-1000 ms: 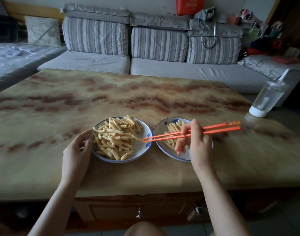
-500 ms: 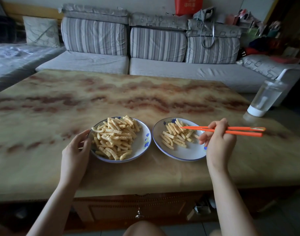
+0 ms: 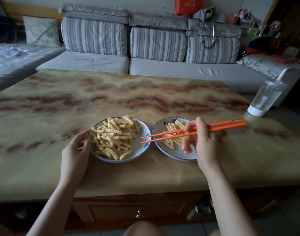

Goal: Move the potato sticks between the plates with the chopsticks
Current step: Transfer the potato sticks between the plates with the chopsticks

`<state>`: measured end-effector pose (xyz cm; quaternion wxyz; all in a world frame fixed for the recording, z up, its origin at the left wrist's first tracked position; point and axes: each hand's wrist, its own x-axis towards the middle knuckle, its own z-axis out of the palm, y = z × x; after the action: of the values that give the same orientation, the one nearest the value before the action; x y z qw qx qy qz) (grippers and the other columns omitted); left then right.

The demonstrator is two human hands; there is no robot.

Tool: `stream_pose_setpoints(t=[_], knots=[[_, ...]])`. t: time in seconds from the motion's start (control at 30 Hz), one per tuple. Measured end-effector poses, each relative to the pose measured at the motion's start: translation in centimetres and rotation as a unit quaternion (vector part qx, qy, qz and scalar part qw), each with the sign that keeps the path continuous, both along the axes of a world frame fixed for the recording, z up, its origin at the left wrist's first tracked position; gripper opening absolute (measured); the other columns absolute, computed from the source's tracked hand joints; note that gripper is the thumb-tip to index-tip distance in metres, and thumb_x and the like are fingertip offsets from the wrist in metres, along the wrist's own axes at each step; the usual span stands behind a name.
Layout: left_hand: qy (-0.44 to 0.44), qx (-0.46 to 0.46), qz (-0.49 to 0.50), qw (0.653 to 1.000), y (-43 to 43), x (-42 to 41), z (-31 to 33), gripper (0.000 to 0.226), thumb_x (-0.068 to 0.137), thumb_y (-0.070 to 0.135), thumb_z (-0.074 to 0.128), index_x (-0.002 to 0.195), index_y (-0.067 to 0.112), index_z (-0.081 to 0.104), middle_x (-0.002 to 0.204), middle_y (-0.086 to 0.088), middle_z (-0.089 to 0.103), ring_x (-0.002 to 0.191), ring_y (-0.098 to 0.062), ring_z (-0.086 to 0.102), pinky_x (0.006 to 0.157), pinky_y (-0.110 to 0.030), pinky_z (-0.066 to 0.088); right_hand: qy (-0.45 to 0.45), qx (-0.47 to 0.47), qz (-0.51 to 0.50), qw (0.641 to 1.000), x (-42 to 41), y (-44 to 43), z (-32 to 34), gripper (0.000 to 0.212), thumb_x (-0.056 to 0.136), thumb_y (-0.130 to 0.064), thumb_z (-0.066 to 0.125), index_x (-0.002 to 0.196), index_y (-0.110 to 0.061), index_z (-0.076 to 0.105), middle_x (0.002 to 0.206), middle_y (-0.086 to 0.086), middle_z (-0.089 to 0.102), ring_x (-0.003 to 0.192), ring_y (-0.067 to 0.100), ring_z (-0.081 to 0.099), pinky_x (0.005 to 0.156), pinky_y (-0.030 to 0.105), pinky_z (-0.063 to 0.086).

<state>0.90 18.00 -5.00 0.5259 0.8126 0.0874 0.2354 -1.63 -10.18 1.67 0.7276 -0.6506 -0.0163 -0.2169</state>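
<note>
Two white plates with blue rims sit side by side on the marble-patterned table (image 3: 145, 99). The left plate (image 3: 142, 147) holds a big pile of crinkled potato sticks (image 3: 115, 138). A smaller heap of potato sticks (image 3: 173, 133) lies on the right plate (image 3: 173, 155). My right hand (image 3: 203, 142) hovers over the right plate, holding orange chopsticks (image 3: 193, 132); their tips point left over the right edge of the left plate, slightly apart, with nothing between them. My left hand (image 3: 76, 149) grips the left plate's left rim.
A clear bottle with a white base (image 3: 264, 99) stands at the table's right edge. A grey striped sofa (image 3: 145, 53) runs behind the table. The table's front edge and a wooden drawer (image 3: 139, 210) are below my arms.
My right hand swung right over the right plate, then came back left; the chopstick tips now reach over the left plate's right edge again. My left hand has stayed on the left plate.
</note>
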Motion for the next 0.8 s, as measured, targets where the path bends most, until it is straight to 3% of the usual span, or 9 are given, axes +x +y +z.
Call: stream_pose_setpoints(t=[0.17,0.4,0.53,0.7,0.8], knots=[[-0.003,-0.003,0.000,1.000,0.0,-0.1,0.0,0.027,0.094,0.024,0.056,0.119,0.021,0.065,0.101,0.008,0.064,0.093,-0.006,0.058,0.075,-0.022,0.039,0.011,-0.031,0.095,0.995,0.1,1.9,-0.7,0.049,0.103,-0.028,0.029,0.065,-0.008,0.052,0.035,0.010,0.045,0.027,0.019,0.039,0.036,0.021,0.025],[-0.002,0.003,0.001,1.000,-0.1,-0.1,0.1,0.028,0.094,0.025,0.055,0.120,0.019,0.065,0.100,0.010,0.062,0.093,-0.004,0.057,0.076,-0.020,0.038,0.018,-0.057,0.126,0.990,-0.1,3.4,-1.2,0.045,0.100,-0.034,0.032,0.067,-0.009,0.052,0.041,0.016,0.047,0.029,0.020,0.042,0.035,0.018,0.030],[0.001,-0.002,0.002,1.000,-0.1,-0.1,0.1,0.028,0.094,0.025,0.055,0.120,0.021,0.065,0.099,0.010,0.062,0.093,-0.005,0.057,0.076,-0.021,0.039,0.023,-0.016,0.064,0.998,0.0,2.6,-0.8,0.046,0.103,-0.026,0.029,0.066,-0.006,0.047,0.036,0.010,0.047,0.029,0.020,0.042,0.039,0.024,0.034],[-0.001,-0.004,0.000,1.000,-0.1,-0.2,0.1,0.028,0.094,0.024,0.055,0.120,0.020,0.065,0.099,0.008,0.062,0.092,-0.006,0.058,0.075,-0.021,0.039,-0.001,0.080,-0.082,0.993,0.4,0.5,0.0,0.044,0.103,-0.022,0.030,0.064,-0.009,0.046,0.034,0.003,0.046,0.027,0.017,0.041,0.034,0.016,0.028],[-0.002,-0.005,0.000,1.000,-0.1,-0.2,0.2,0.028,0.094,0.023,0.055,0.120,0.020,0.065,0.098,0.008,0.062,0.092,-0.005,0.058,0.075,-0.021,0.039,-0.014,0.084,-0.167,0.982,0.6,-1.3,0.3,0.041,0.103,-0.022,0.029,0.067,-0.008,0.044,0.033,0.003,0.045,0.028,0.016,0.042,0.034,0.015,0.026]])
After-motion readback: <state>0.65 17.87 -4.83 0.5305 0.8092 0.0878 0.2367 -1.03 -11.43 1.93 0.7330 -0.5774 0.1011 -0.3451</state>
